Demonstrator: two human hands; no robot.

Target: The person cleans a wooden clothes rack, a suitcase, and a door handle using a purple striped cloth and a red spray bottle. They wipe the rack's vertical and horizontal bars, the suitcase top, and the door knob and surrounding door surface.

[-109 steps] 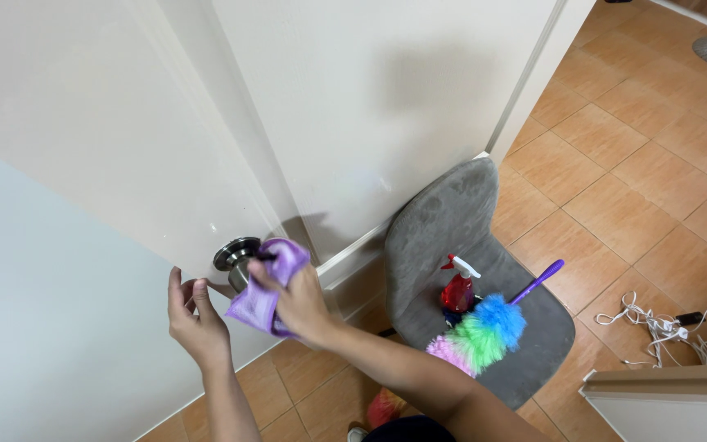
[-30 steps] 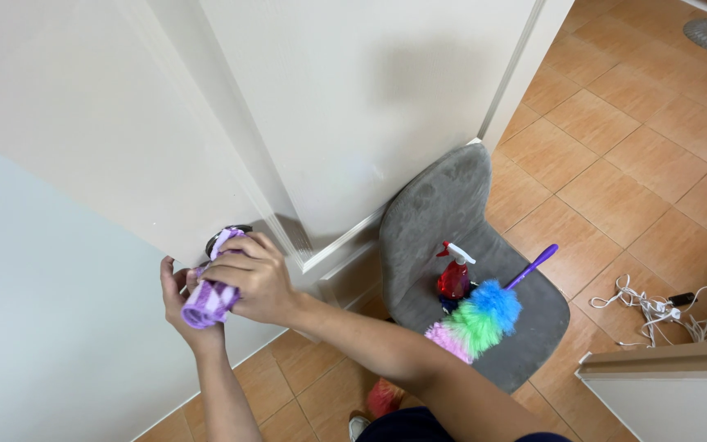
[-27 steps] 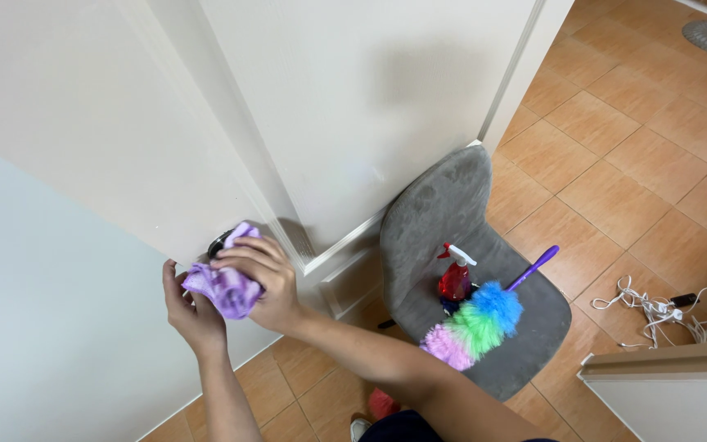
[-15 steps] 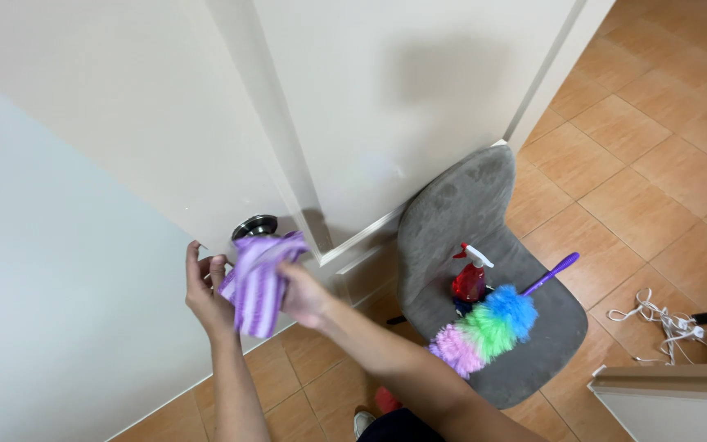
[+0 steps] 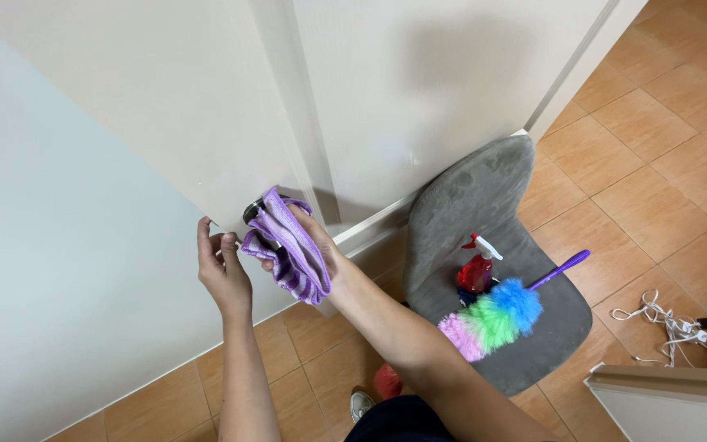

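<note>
My right hand (image 5: 314,245) grips a purple striped cloth (image 5: 288,250) and presses it against the round metal door knob (image 5: 253,211) on the cream door (image 5: 165,106). The cloth covers most of the knob. My left hand (image 5: 221,270) rests with its fingertips on the door's edge just left of the knob, holding nothing, fingers curled.
A grey floor chair (image 5: 484,245) lies behind my right arm, carrying a red spray bottle (image 5: 476,270) and a rainbow duster with a purple handle (image 5: 505,307). White cables (image 5: 681,331) lie on the orange tiles at the right. A white panel corner (image 5: 673,401) sits lower right.
The cloth came off the knob, unfolded a little, and is back against it. My left hand stayed at the door's edge. The view shifted slightly.
</note>
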